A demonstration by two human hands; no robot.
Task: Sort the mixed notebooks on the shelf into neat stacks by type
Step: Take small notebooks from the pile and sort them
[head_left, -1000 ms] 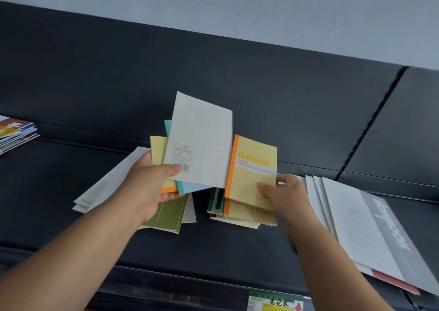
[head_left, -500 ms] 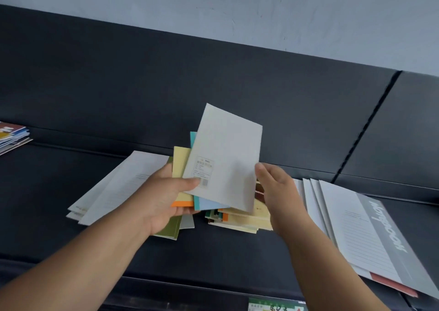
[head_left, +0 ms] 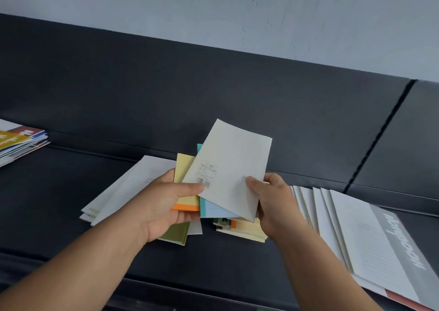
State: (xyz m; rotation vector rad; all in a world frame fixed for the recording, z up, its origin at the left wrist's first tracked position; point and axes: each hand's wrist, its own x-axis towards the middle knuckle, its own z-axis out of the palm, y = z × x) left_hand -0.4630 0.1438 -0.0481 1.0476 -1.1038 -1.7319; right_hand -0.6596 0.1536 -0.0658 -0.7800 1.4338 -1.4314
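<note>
Item one: a fan of small notebooks held above the middle of the dark shelf. We count three in it. A grey-white notebook is in front, tilted to the right, with a barcode label on its cover. A pale blue notebook with a teal spine is behind it, and a yellow notebook with an orange spine is to the left. The left grip is closed round the lower left of the fan, thumb pressed across the front just below the label, fingers curled beneath. The right grip pinches the grey-white notebook at its lower right edge, thumb on the cover, fingers behind. Below the left grip we note an olive-green notebook with a white edge beside it; we cannot tell whether these are held or lie on the shelf. Item two: a loose pile of small notebooks, mostly cream-yellow with orange and green edges, on the shelf directly under the fan. Item three: large white lined notebooks, overlapping on the shelf behind the left grip. Item four: a fanned row of large notebooks, white with a grey band, on the shelf to the right. Item five: a multicoloured stack at the far left edge, well apart from the rest.
</note>
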